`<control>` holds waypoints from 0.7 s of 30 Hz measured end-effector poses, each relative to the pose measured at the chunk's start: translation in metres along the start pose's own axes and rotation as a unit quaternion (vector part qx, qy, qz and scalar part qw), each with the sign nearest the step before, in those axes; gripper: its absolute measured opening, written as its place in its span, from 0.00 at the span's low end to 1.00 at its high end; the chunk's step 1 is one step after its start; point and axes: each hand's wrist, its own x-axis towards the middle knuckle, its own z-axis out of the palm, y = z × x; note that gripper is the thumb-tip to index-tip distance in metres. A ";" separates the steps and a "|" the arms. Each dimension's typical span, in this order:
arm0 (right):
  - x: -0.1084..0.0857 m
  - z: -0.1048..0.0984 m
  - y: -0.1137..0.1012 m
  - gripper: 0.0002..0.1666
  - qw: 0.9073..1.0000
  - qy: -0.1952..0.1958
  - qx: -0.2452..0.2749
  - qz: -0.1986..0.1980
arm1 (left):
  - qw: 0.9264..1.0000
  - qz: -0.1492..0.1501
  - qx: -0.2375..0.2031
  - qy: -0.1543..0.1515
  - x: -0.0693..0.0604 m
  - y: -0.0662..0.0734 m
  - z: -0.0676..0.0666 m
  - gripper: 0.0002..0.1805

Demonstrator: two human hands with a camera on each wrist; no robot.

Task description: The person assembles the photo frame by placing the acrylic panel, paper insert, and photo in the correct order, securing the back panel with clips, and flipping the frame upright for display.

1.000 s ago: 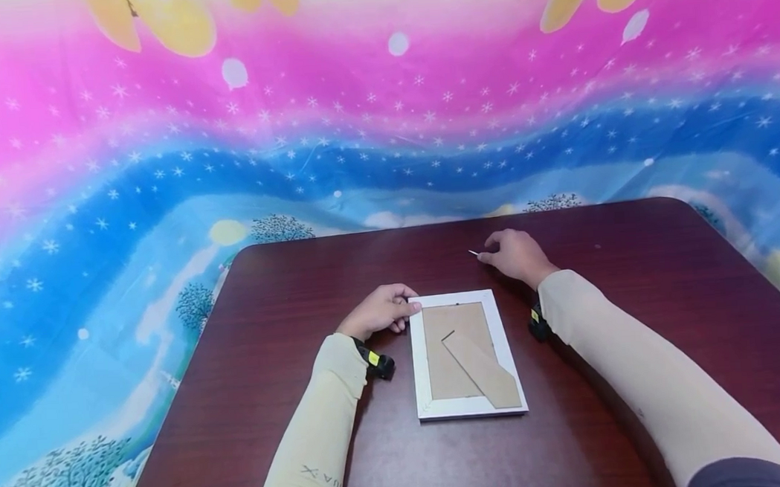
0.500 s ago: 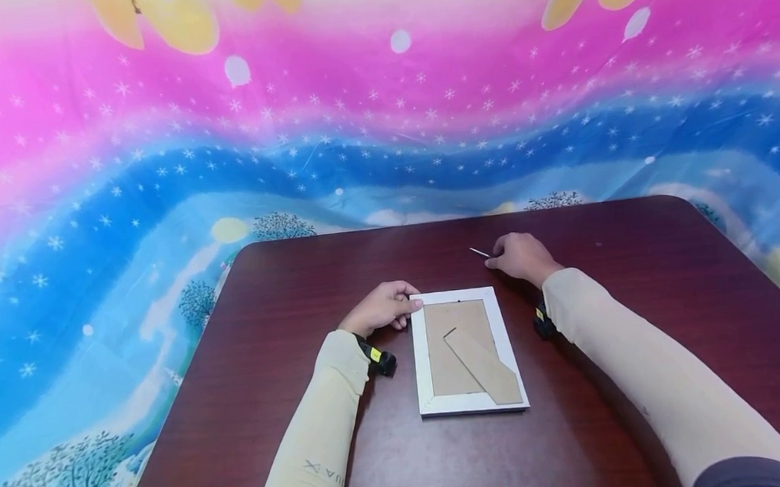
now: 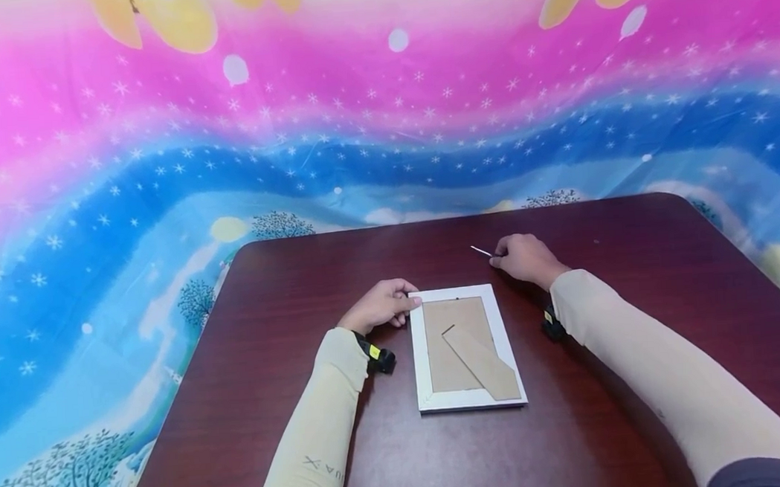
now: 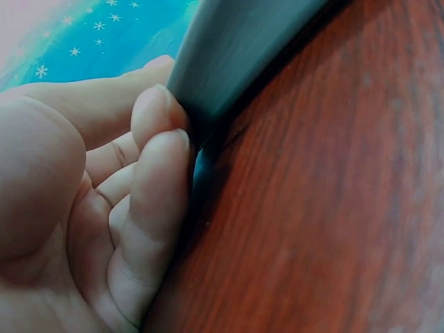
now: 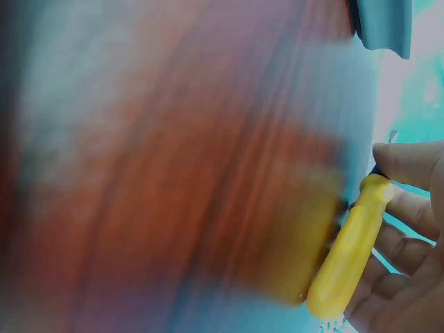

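Note:
A white picture frame lies face down on the table, with its brown backboard and slanted cardboard stand leg showing. My left hand grips its upper left corner, the thumb lying over the rim. In the left wrist view, fingertips meet the frame's side. Beyond the frame to the right, my right hand holds a screwdriver by its yellow handle. The thin metal shaft points left in the head view, apart from the frame.
The dark red wooden table has rounded far corners and a glossy top. Behind it hangs a pink and blue patterned cloth. Black wrist cameras sit at both sleeve cuffs.
My right hand has shifted slightly right and nearer, and more of the screwdriver's shaft shows. The left hand keeps its grip on the frame, which has barely moved.

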 end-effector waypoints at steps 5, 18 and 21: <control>-0.005 -0.002 0.002 0.13 1.000 -0.006 0.009 -0.012 | 1.000 -0.003 0.001 -0.005 0.001 0.001 -0.001 0.12; -0.019 -0.008 0.002 0.15 0.997 -0.023 0.071 -0.033 | 1.000 -0.011 0.004 -0.001 0.001 0.001 -0.003 0.14; -0.024 -0.007 0.004 0.15 0.995 -0.027 0.095 -0.033 | 1.000 -0.011 0.002 -0.004 0.001 0.000 -0.001 0.15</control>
